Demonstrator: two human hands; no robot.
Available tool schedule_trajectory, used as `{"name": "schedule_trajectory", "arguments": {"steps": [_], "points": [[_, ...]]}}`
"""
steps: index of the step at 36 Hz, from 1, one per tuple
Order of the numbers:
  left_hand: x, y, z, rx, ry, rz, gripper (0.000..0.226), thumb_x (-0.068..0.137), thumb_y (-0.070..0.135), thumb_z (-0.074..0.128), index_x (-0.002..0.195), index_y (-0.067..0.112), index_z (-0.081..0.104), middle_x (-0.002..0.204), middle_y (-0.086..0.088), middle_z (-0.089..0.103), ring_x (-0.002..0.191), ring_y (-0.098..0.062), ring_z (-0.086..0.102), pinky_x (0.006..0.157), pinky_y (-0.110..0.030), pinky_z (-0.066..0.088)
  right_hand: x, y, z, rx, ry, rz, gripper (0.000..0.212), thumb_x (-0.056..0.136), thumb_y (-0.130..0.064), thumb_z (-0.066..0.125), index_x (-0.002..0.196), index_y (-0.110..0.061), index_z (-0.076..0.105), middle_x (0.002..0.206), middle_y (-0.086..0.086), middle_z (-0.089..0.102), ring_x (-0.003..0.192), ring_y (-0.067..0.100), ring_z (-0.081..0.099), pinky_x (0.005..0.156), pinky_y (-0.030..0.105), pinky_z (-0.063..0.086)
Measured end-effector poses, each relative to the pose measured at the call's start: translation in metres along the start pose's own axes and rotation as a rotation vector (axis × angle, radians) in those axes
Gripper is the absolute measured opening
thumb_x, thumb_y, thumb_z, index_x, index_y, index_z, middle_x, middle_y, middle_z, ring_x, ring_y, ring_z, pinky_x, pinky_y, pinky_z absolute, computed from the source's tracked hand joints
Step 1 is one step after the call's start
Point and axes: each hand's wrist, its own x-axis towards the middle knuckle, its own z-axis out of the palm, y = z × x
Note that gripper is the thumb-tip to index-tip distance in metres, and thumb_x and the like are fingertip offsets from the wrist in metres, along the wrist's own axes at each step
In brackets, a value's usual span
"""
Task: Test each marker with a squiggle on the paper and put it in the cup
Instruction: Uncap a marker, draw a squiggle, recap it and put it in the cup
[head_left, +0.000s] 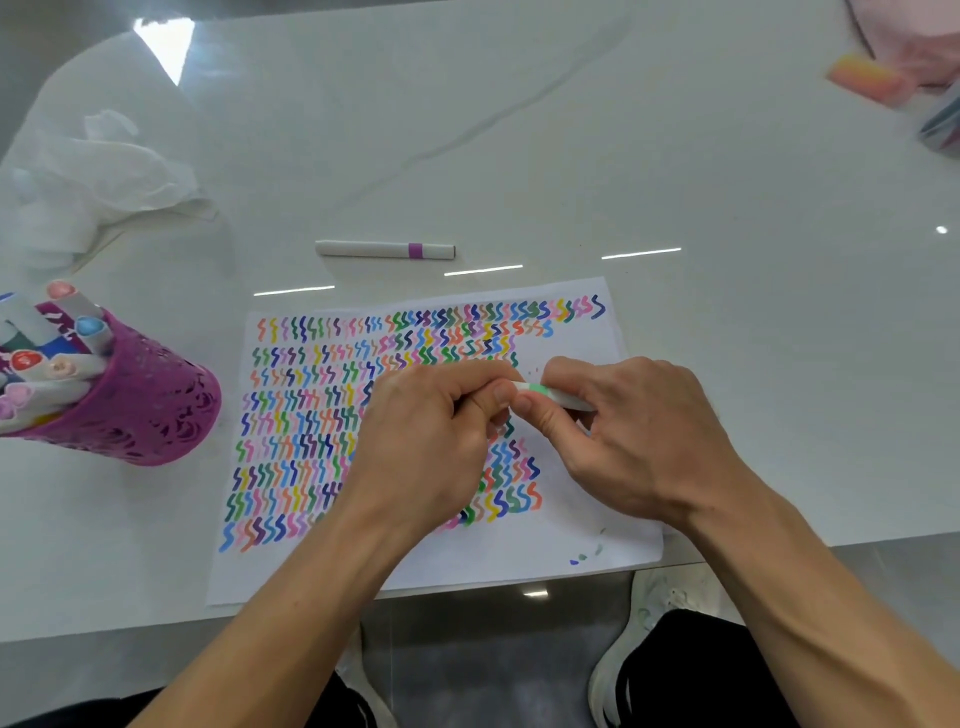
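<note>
Over the paper (571, 530), which lies at the table's (727, 208) near edge, the left hand (431, 447) and right hand (639, 441) both pinch a green-banded marker (550, 394), held level between them. At the left edge stands the purple cup (150, 405), full of markers. Beyond the paper's far edge lies a purple-banded marker (384, 250).

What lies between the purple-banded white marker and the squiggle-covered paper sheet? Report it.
Head view: only bare glossy white table with light reflections separates the purple-banded white marker from the paper sheet.
</note>
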Motion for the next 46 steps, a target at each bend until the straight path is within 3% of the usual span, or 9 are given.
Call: {"name": "schedule_trajectory", "arguments": {"steps": [5,20,26,31,36,38,40,43,46], "points": [[0.001,0.0,0.002,-0.042,-0.024,-0.054,0.017,0.095,0.02,0.067,0.106,0.024,0.08,0.072,0.016,0.073,0.07,0.0,0.068,0.066,-0.013,0.054,0.0,0.0,-0.001,-0.003,0.038,-0.008,0.046,0.098,-0.061,0.047,0.067,-0.03,0.034,0.044,-0.012,0.024,0.037,0.004,0.028,0.046,0.019,0.017],[0.003,0.0,0.002,-0.216,-0.07,-0.183,0.017,0.095,0.015,0.067,0.104,0.023,0.08,0.072,0.012,0.075,0.068,-0.001,0.07,0.063,-0.01,0.053,0.0,0.0,0.0,-0.004,0.036,0.006,0.051,0.097,-0.065,0.045,0.064,-0.026,0.039,0.043,-0.011,0.028,0.037,0.005,0.03,0.045,0.02,0.019],[0.005,0.003,-0.005,-0.212,-0.044,-0.159,0.019,0.095,0.019,0.068,0.096,0.034,0.079,0.072,0.016,0.074,0.069,0.0,0.07,0.061,-0.007,0.051,0.0,0.0,0.0,0.004,0.09,0.031,0.066,0.094,-0.073,0.047,0.057,-0.025,0.021,0.04,-0.008,0.021,0.035,0.006,0.024,0.045,0.02,0.014],[0.007,0.004,-0.005,-0.138,-0.016,-0.113,0.015,0.095,0.024,0.069,0.098,0.035,0.078,0.075,0.018,0.074,0.072,0.002,0.07,0.069,-0.014,0.055,0.004,0.001,-0.004,0.05,0.002,0.077,0.057,0.095,-0.076,0.033,0.064,-0.028,0.034,0.046,-0.009,0.036,0.042,0.007,0.038,0.046,0.024,0.021],[0.01,-0.001,-0.006,-0.043,0.089,-0.095,0.01,0.095,0.029,0.069,0.1,0.036,0.075,0.079,0.022,0.07,0.079,0.006,0.066,0.071,-0.008,0.05,0.005,0.01,-0.009,0.279,0.026,0.165,0.016,0.107,-0.035,0.04,0.116,-0.031,0.051,0.068,-0.003,0.059,0.058,0.016,0.057,0.055,0.038,0.043],[0.01,0.0,-0.005,0.0,0.116,-0.075,0.012,0.095,0.032,0.069,0.105,0.035,0.075,0.082,0.023,0.069,0.08,0.006,0.065,0.073,-0.007,0.05,0.006,0.013,-0.012,0.421,0.057,0.192,0.025,0.107,-0.022,0.043,0.127,-0.037,0.046,0.08,0.0,0.067,0.059,0.015,0.059,0.057,0.036,0.049],[0.01,0.001,-0.003,0.061,0.126,-0.034,0.013,0.094,0.032,0.07,0.106,0.035,0.075,0.083,0.024,0.067,0.079,0.004,0.064,0.074,-0.009,0.05,0.007,0.015,-0.013,0.511,0.098,0.204,0.027,0.109,-0.019,0.047,0.123,-0.042,0.051,0.093,-0.006,0.071,0.066,0.007,0.061,0.058,0.023,0.049],[0.01,0.003,0.0,0.14,0.131,0.023,0.013,0.094,0.029,0.07,0.105,0.033,0.074,0.083,0.03,0.058,0.079,0.01,0.058,0.075,-0.002,0.041,0.01,0.014,-0.011,0.67,0.161,0.266,0.023,0.107,-0.017,0.054,0.104,-0.035,0.066,0.091,-0.016,0.071,0.07,0.009,0.066,0.063,0.023,0.053],[0.012,0.005,0.004,0.189,0.13,0.067,0.015,0.094,0.026,0.071,0.108,0.03,0.075,0.089,0.027,0.058,0.077,0.014,0.053,0.078,0.004,0.035,0.012,0.014,-0.012,0.871,0.173,0.312,0.032,0.106,-0.007,0.048,0.1,-0.026,0.074,0.102,-0.007,0.076,0.079,0.016,0.073,0.071,0.03,0.06]]}}
